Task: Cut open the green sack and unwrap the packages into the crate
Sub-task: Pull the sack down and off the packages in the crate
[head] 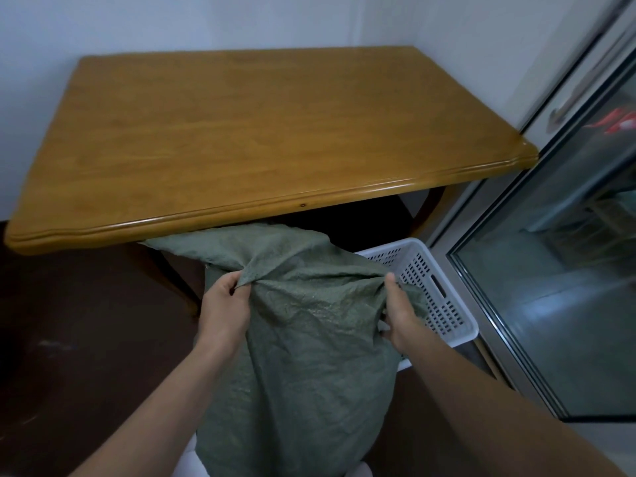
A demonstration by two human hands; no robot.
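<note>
On my feed I see two forearms, the left forearm (165, 401) and the right forearm (481, 401), both bare from the lower edge of the view up to the wrists. The left hand (223, 304) and right hand (401, 318) are bare too. A patch of white (187, 457) by the bottom edge may be clothing; I cannot tell.

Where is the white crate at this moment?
Head view, right of centre: the white crate sits below the table front edge, partly hidden behind the green sack, beside the glass door.
</note>
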